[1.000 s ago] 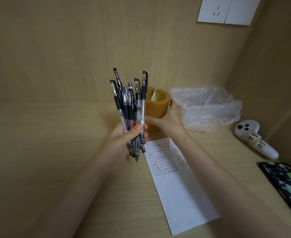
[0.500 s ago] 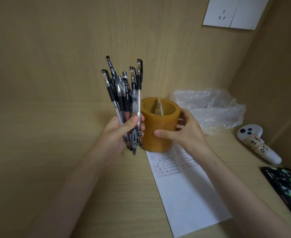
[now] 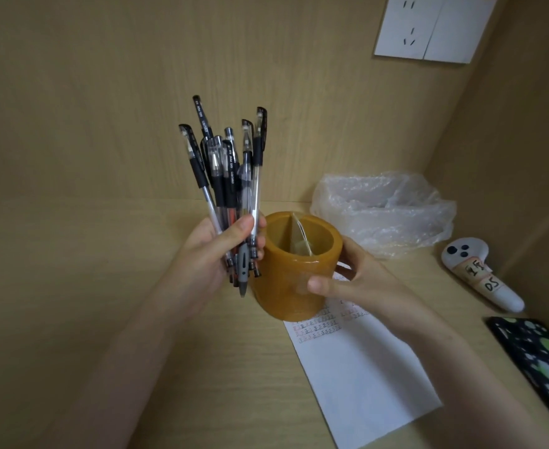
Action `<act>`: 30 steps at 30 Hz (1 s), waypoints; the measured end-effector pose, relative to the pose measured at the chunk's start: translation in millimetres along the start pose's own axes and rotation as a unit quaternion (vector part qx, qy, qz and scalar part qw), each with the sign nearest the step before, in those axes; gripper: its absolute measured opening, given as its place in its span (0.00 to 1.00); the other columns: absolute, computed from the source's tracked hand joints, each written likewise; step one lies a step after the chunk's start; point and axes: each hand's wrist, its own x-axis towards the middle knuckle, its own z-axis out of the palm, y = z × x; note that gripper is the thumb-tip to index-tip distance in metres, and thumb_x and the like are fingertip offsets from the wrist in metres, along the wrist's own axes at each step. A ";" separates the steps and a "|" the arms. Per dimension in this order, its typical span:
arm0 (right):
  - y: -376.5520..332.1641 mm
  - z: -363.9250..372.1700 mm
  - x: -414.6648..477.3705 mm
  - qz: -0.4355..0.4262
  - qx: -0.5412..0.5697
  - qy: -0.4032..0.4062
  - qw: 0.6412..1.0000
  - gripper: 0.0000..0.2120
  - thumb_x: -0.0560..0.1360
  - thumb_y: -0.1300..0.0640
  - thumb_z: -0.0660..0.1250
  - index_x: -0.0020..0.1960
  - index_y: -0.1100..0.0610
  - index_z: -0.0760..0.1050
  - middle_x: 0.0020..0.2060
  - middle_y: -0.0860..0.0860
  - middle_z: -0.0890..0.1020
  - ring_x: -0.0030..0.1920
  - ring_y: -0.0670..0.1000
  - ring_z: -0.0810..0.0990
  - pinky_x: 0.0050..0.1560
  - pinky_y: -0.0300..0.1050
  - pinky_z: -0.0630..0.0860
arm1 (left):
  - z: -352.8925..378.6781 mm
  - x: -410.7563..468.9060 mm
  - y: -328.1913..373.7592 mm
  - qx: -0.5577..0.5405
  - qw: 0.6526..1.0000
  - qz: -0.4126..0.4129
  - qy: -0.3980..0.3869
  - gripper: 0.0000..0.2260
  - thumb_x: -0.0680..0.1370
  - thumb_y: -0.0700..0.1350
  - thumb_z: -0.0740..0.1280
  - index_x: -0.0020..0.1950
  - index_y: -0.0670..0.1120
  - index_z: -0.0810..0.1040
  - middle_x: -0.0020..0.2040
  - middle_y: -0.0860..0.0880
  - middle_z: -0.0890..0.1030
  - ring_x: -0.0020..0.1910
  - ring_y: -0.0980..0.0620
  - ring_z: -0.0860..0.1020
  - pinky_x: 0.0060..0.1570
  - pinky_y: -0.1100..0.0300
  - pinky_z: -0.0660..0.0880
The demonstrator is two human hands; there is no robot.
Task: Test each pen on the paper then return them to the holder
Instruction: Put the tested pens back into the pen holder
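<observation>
The paper [image 3: 364, 377] lies nearest on the bench [image 3: 72, 286], with rows of test marks at its far end. Over that end the right hand [image 3: 357, 283] has its grip wrapped round the orange holder [image 3: 296, 270], drawn forward from beside the plastic bag [image 3: 383, 212] within the last second. Just beside it, the left hand [image 3: 215, 254] has its grip closed on the upright bundle of pens [image 3: 231, 176]. The holder has no pens in it, so the return looks about to begin
</observation>
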 end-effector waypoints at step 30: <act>-75.8 -1.1 74.9 -0.172 0.190 0.159 0.953 0.11 0.80 0.59 0.61 0.56 0.66 0.75 0.40 0.55 0.82 0.33 0.47 0.76 0.28 0.37 0.72 | 12.3 46.9 18.9 0.075 0.994 0.026 0.071 0.08 0.78 0.48 0.61 0.49 0.45 0.74 0.40 0.52 0.82 0.40 0.54 0.79 0.45 0.56 0.76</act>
